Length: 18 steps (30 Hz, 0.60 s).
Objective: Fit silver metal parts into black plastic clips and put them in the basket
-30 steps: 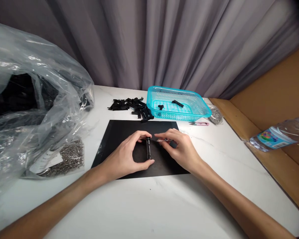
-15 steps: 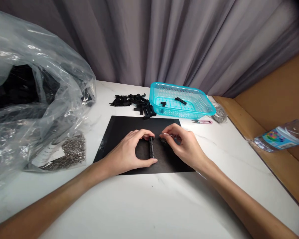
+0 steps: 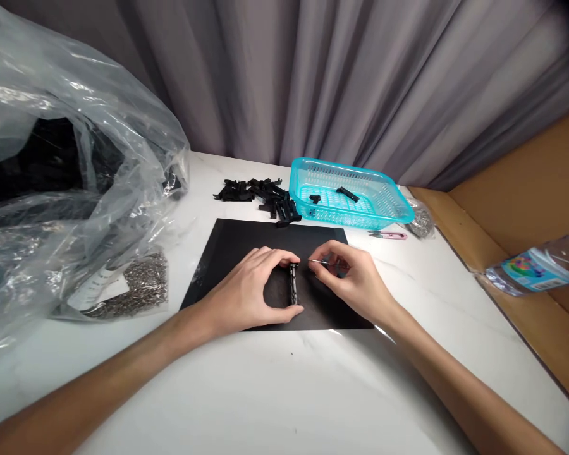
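Note:
Between the thumb and fingers of my left hand (image 3: pixel 246 291) is a narrow black plastic part (image 3: pixel 293 284), gripped at its two ends over the black mat (image 3: pixel 237 237). My right hand (image 3: pixel 355 272) is closed in a pinch on a thin metal tool that looks like tweezers (image 3: pixel 318 261), its tip pointing left toward the part, with a small gap between them. Whether the tip carries anything is too small to tell.
A pile of black plastic parts (image 3: pixel 277 205) lies beyond the mat, beside a blue basket (image 3: pixel 351 218) holding a few more. Pink-handled snips (image 3: pixel 392 236), bags of small metal pieces (image 3: pixel 146 287), a large plastic bag (image 3: pixel 137 126), a bottle (image 3: pixel 531 272) and a cardboard box (image 3: pixel 526 170) surround the mat.
The black part has turned slightly in my left hand, showing a lighter face. My right hand has shifted a little, its tool tip now held apart from the small dark pieces seen under it earlier.

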Motion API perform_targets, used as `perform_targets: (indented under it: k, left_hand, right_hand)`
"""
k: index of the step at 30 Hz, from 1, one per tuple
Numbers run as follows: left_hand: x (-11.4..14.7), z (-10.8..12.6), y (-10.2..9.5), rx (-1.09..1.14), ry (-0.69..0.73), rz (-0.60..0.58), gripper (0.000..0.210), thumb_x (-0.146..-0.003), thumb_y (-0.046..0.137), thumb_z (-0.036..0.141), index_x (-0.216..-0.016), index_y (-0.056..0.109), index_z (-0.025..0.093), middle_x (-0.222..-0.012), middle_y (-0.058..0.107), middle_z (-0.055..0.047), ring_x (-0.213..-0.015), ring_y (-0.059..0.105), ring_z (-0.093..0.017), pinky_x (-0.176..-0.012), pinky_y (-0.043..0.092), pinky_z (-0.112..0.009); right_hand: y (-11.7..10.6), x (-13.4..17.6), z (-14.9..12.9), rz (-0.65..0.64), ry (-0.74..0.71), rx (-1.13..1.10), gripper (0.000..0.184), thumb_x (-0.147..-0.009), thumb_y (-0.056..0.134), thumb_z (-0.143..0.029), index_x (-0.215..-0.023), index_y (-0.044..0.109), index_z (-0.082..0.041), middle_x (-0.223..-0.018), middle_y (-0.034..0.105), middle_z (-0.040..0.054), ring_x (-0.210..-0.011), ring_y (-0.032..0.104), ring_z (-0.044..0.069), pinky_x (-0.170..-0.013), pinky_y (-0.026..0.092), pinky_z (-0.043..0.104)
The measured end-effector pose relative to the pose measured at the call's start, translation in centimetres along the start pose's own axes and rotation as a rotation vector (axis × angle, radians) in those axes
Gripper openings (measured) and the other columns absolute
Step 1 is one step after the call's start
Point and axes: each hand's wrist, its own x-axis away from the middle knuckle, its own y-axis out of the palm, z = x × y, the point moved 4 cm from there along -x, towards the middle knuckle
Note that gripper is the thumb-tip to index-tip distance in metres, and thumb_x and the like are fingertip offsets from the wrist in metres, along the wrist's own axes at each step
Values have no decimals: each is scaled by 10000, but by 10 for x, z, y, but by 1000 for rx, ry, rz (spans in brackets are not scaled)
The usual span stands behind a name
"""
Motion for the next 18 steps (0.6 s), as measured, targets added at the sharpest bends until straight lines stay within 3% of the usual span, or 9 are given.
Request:
perform_targets:
  k: [5,11,15,18]
  left_hand:
    - [1,1,0,-14,22,1,603,-743,837,399,-1252,567,223,-1174,662,-70,-1126,618,-284,-1034,502,-465]
    - [1,0,0,-22,13,-5,605,-746,837,417,-1255,579,218,-1137,661,-64,-1090,619,-281,-1003,510,-456]
    - [1,1,0,-26,22,1,588,-742,840,408,-1239,586,226,-1137,667,-59,-1085,623,-280,-997,513,-449]
    - [0,0,1,-42,27,6,586,-745,836,416,-1234,578,224,-1125,665,-60,-1080,622,-277,-996,514,-449]
  right_hand:
    - [0,-1,1,-6,-39,31,94,-937,650,-183,-991,720,-213,-870,720,5,-650,567,124,-589,423,256]
    - [2,0,5,-40,11,-30,59,-950,699,-245,-941,757,-234,-810,733,-19,-600,540,114,-593,418,261]
    - [1,0,3,29,-10,-98,54,-932,728,-251,-936,778,-231,-943,754,16,-692,557,134,-634,437,271]
    - [5,1,4,57,33,-191,80,-922,743,-291,-925,783,-222,-902,758,16,-640,518,123,-583,412,266]
